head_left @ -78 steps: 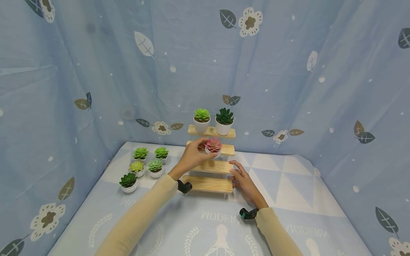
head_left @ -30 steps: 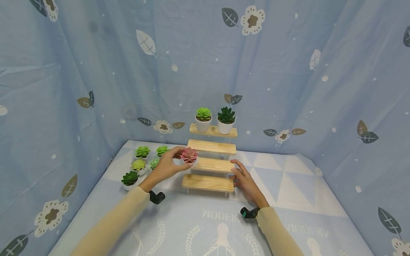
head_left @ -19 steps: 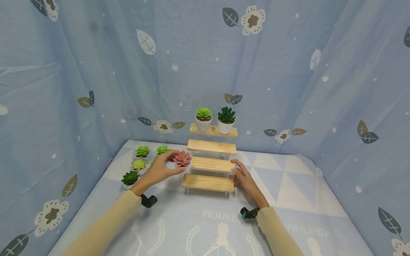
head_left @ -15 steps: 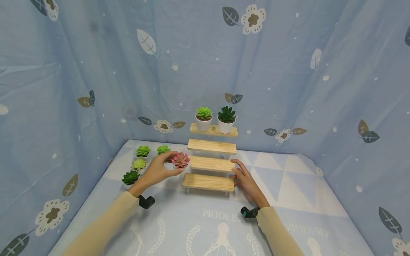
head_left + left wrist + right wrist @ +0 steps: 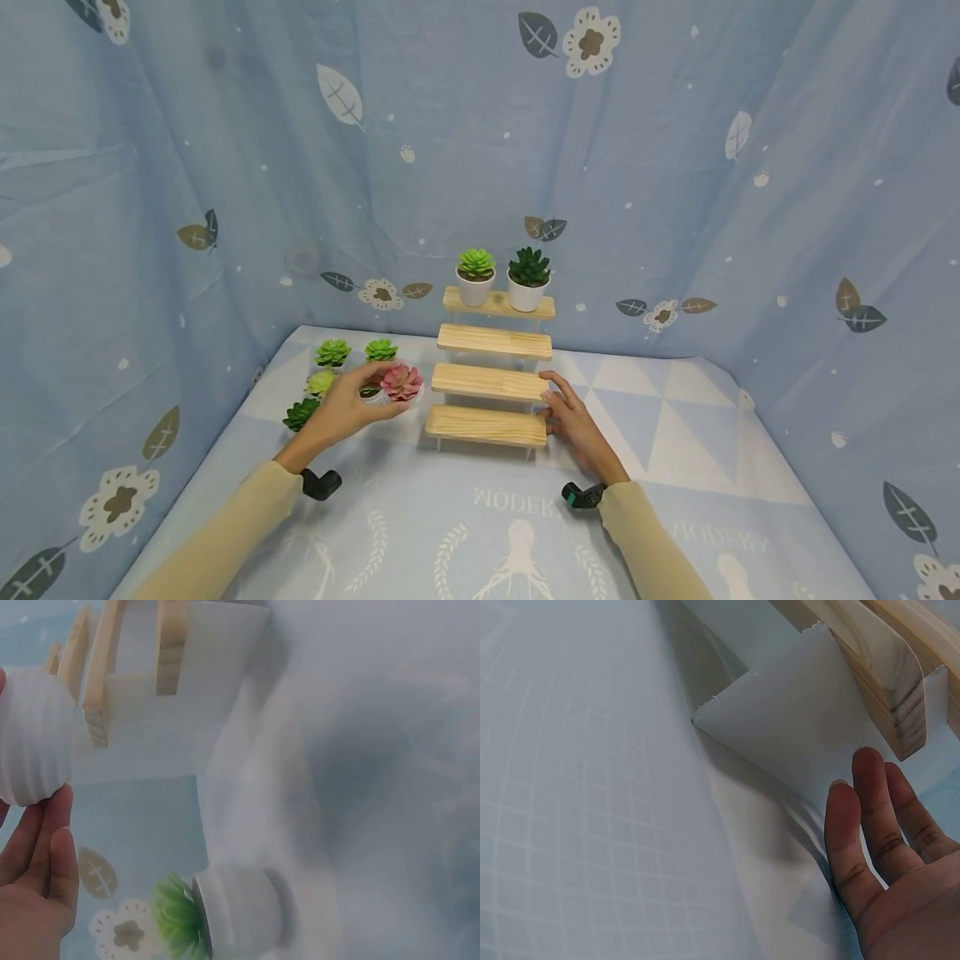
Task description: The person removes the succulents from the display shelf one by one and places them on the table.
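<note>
A long left sleeve (image 5: 217,537) in plain pale beige is worn, and it is matched by a right sleeve (image 5: 652,542) of the same colour. The forearms are covered down to near the wrists. A small black left camera (image 5: 321,484) with a rounded, bent outline is worn at one wrist; a similar right camera (image 5: 583,496) is marked with a green patch (image 5: 577,501). The left hand (image 5: 348,408) and right hand (image 5: 573,423) are seen bare, and the right fingers (image 5: 881,817) are lined with creases.
</note>
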The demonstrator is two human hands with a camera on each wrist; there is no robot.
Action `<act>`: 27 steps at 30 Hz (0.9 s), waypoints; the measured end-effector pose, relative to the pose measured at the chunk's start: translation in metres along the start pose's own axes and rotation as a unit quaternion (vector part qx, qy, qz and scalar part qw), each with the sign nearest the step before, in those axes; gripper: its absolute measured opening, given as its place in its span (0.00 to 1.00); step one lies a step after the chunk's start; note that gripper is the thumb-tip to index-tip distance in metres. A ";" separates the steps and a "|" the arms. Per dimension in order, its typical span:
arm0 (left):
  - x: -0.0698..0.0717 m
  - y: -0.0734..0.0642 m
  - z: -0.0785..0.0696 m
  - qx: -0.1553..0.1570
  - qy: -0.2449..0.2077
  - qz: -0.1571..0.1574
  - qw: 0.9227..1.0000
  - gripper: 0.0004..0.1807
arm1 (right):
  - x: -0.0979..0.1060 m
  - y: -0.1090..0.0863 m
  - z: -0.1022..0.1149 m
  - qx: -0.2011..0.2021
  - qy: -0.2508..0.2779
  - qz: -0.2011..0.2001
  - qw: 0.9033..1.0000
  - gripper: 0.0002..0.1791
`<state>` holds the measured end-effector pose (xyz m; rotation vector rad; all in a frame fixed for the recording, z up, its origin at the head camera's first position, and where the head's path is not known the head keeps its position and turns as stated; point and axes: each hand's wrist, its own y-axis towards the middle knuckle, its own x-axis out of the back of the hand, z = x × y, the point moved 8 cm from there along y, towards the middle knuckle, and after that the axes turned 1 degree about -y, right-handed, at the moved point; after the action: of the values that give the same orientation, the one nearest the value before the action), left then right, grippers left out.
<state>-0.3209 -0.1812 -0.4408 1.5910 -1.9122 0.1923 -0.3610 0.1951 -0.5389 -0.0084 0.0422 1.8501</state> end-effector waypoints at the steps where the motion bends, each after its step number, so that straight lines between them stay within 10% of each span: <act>1: 0.001 -0.001 0.001 0.003 0.002 0.001 1.000 0.41 | 0.000 0.000 0.000 0.000 -0.001 0.000 1.000 0.34; 27: 0.032 -0.029 0.029 0.019 0.095 -0.013 0.995 0.39 | 0.000 -0.002 -0.001 -0.017 0.011 -0.010 1.000 0.30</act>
<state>-0.3073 -0.2293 -0.4543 1.5628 -1.7512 0.3579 -0.3594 0.1955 -0.5395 -0.0540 0.0255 1.8316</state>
